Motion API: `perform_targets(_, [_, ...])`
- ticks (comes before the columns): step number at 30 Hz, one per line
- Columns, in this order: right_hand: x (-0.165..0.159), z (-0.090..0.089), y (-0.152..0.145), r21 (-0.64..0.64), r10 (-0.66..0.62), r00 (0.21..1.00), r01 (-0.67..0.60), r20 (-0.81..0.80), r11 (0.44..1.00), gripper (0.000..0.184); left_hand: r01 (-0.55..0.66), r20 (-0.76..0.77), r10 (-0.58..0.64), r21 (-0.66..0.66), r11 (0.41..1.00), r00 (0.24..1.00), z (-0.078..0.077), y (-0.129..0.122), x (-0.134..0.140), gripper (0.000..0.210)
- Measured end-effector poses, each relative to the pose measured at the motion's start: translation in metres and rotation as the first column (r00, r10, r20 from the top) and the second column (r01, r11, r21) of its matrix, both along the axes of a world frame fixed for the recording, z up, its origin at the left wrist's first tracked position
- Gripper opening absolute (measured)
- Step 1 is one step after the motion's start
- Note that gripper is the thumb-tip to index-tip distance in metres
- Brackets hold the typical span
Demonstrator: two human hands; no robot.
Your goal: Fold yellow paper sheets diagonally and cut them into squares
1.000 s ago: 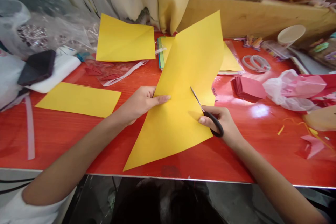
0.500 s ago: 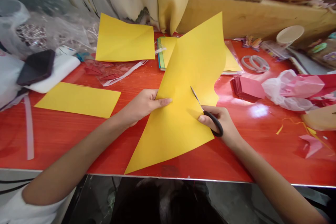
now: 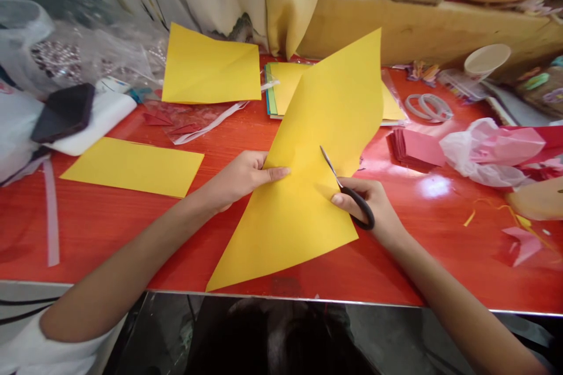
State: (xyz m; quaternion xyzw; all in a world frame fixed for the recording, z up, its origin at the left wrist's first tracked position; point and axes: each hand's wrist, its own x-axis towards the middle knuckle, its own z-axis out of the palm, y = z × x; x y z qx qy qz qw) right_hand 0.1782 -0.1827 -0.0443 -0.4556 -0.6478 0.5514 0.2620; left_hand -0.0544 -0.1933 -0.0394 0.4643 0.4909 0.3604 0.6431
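Note:
A large yellow paper sheet (image 3: pixel 303 217) is raised off the red table, curved, with a cut running in from its right side. My left hand (image 3: pixel 253 176) pinches its left edge, thumb on top and fingers underneath. My right hand (image 3: pixel 373 205) grips black-handled scissors (image 3: pixel 329 162) at the cut. One blade shows above the sheet, pointing up and left; the other is hidden beneath the paper. A folded-looking yellow piece (image 3: pixel 132 167) lies left of my left hand, and another yellow sheet (image 3: pixel 211 64) rests farther back.
The red table (image 3: pixel 176 246) holds a dark phone (image 3: pixel 64 112) at left. Behind the raised sheet is a stack of coloured paper (image 3: pixel 281 89). To the right are red paper squares (image 3: pixel 416 148), tape rolls (image 3: pixel 428 107), pink-white plastic (image 3: pixel 488 149) and a white cup (image 3: pixel 487 60).
The upper part of the yellow sheet has swung slightly right and down, and its right edge bends differently around the cut. Both hands keep nearly the same place.

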Motion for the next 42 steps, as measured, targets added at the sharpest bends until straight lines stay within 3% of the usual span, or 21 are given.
perform_targets(6, [0.0019,-0.0029,0.0016,0.086,0.013,0.999,-0.017,0.050,0.996,0.044,-0.009,-0.001,0.009,-0.006,1.000,1.000,0.0003,0.0006,0.0001,0.029])
perform_targets(23, [0.0012,-0.0022,0.0011,0.065,0.007,1.000,-0.007,-0.002,0.998,0.039,0.066,0.096,-0.061,-0.051,0.996,0.993,0.0022,-0.0015,0.0027,0.021])
perform_targets(32, [0.0011,-0.0026,0.0010,0.082,-0.003,1.000,0.002,0.009,0.997,0.040,0.060,0.048,-0.057,-0.057,0.997,0.997,0.0007,-0.0011,0.0032,0.026])
perform_targets(42, [0.0017,-0.0002,0.0011,0.081,-0.003,1.000,0.002,0.004,0.997,0.038,0.113,0.095,-0.108,-0.052,0.992,0.990,0.0010,-0.0021,0.0047,0.024])
